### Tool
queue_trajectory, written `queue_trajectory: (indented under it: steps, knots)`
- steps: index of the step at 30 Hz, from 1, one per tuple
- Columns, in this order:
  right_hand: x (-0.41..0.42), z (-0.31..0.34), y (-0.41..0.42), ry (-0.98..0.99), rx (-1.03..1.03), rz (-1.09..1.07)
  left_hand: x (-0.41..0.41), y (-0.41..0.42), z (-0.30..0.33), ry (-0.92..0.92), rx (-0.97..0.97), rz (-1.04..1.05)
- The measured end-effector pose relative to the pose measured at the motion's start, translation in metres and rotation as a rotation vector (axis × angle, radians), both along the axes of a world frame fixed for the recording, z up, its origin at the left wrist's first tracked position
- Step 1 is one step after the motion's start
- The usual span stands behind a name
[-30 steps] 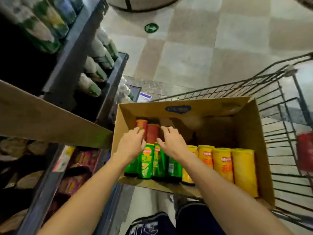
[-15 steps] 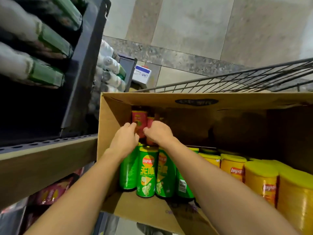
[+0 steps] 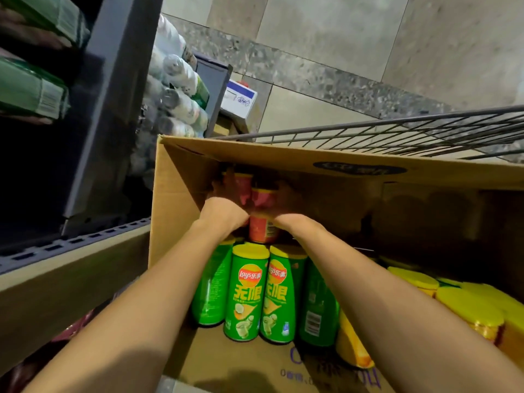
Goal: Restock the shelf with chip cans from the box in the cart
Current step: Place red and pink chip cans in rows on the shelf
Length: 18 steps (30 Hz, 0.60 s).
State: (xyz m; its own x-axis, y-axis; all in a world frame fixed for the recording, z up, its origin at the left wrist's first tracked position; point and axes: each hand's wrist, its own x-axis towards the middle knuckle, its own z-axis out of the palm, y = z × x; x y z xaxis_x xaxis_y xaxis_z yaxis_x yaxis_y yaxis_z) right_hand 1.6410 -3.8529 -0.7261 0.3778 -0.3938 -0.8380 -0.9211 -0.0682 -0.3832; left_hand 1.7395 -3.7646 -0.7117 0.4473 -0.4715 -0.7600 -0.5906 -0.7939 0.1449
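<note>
Left hand [image 3: 224, 214] and right hand [image 3: 297, 222] both curl around red chip cans [image 3: 262, 228] at 12 o'clock inside the box [image 3: 181, 177] (fingertips hidden); green cans [image 3: 245, 293] stand at 6 o'clock.

Two bare forearms and hands, the left hand [image 3: 224, 215] and right hand [image 3: 295, 224], with no sleeves, rings or watch showing.

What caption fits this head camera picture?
Both hands, left hand and right hand, reach red cylindrical chip cans inside the brown cardboard box.
</note>
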Motion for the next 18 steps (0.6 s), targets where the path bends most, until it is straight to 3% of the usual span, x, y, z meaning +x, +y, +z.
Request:
queue_trajectory:
  steps: [6, 12, 15, 18]
  knots:
    - [-0.018, -0.002, -0.008, -0.043, -0.050, -0.042, 0.000, -0.003, -0.007, 0.159, -0.093, 0.407]
    - [-0.025, 0.017, -0.024, -0.050, -0.111, -0.065, 0.001, 0.006, 0.013, 0.040, 0.039, 0.294]
    - [-0.032, 0.050, -0.028, -0.006, 0.085, -0.016, 0.003, 0.016, 0.038, 0.015, -0.196, 0.455]
    - [-0.029, 0.088, -0.027, -0.072, -0.017, 0.094, 0.003, 0.028, 0.072, 0.072, -0.417, 0.452]
